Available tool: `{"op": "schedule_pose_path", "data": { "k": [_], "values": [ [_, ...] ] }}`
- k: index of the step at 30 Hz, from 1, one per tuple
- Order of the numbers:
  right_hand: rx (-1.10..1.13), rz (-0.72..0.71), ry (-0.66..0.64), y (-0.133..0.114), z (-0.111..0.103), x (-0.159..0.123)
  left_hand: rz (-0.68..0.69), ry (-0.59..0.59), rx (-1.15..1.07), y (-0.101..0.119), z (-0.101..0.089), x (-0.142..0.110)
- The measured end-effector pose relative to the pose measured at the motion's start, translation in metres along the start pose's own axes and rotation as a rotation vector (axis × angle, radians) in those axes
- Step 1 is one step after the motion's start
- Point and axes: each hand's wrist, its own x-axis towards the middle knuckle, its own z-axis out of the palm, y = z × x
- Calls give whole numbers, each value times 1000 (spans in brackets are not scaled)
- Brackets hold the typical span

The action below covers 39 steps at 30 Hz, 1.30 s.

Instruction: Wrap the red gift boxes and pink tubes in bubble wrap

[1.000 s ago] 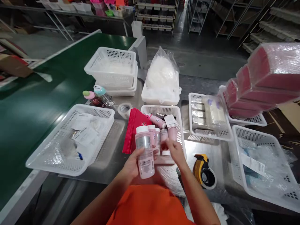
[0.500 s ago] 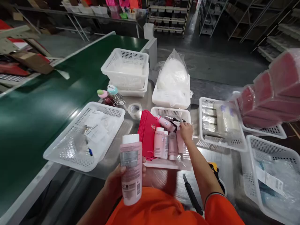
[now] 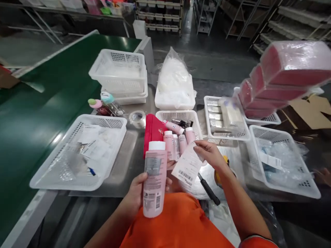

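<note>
My left hand [image 3: 137,191] is wrapped round a large pink bottle [image 3: 154,186] with a white cap, upright near my body, its printed back and barcode towards me. Between the fingers of my right hand [image 3: 210,153] is the top corner of a white paper slip [image 3: 188,167] with printed lines and a barcode. The slip hangs in front of a white basket [image 3: 178,115]. Inside that basket are several smaller pink bottles [image 3: 168,142], black items [image 3: 183,123] and a stack of red printed pouches [image 3: 153,132] along its left side.
A black utility knife [image 3: 209,189] and a yellow tool [image 3: 219,174] lie on the metal table. Left is a basket [image 3: 77,119] of papers; right are baskets of boxes [image 3: 216,115] and wrapped goods [image 3: 281,165]. Tape [image 3: 137,119] lies behind. A green conveyor [image 3: 49,89] runs along the left.
My right hand has come out of the basket towards me, now with the paper slip. The large bottle stays in my left hand. The camera view has turned to the right.
</note>
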Motion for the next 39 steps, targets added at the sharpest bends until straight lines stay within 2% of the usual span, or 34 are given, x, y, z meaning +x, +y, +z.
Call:
{"op": "schedule_pose_path", "data": {
  "k": [3, 7, 9, 10, 11, 12, 14, 16, 18, 20, 24, 26, 29, 31, 32, 34, 37, 39],
  "values": [
    [49, -25, 131, -1, 18, -15, -36, -24, 23, -3, -1, -4],
    [36, -100, 415, 10, 36, -42, -10, -51, 7, 3, -1, -10],
    [-81, -237, 576, 15, 44, -61, -31, -45, -18, 6, -3, -12],
    [-165, -333, 614, 16, 49, -71, -43, -37, -26, 6, -4, -12],
    [-249, -438, 597, 17, 54, -80, -50, -32, -28, 7, -6, -12],
    [-326, -534, 523, 17, 59, -88, -49, -25, -27, 6, -7, -11],
    [-438, -662, 271, 17, 68, -101, -27, -44, -23, 5, -10, -7],
    [-510, -726, 64, 18, 75, -108, 4, -84, -29, 6, -11, -4],
    [-580, -791, -21, 18, 78, -110, 30, -117, -48, 10, -12, -2],
    [-629, -840, -51, 18, 79, -110, 18, -138, -44, 16, -12, -2],
    [-566, -756, -160, 17, 79, -112, -22, -172, 12, 27, -16, -7],
    [-486, -656, -69, 16, 81, -113, -12, -190, 31, 31, -16, -10],
    [-242, -348, 157, 16, 87, -113, -3, -193, 63, 33, -13, -15],
    [15, -139, 162, 17, 92, -111, -5, -187, 65, 34, -9, -18],
    [128, -83, 139, 17, 94, -109, -10, -182, 61, 35, -6, -20],
    [233, -61, 104, 16, 95, -107, -30, -171, 62, 36, -1, -22],
    [175, -91, 89, 15, 93, -105, -46, -140, 101, 36, 4, -23],
    [174, -48, 73, 14, 90, -103, -29, -114, 124, 34, 5, -24]
  ]
}}
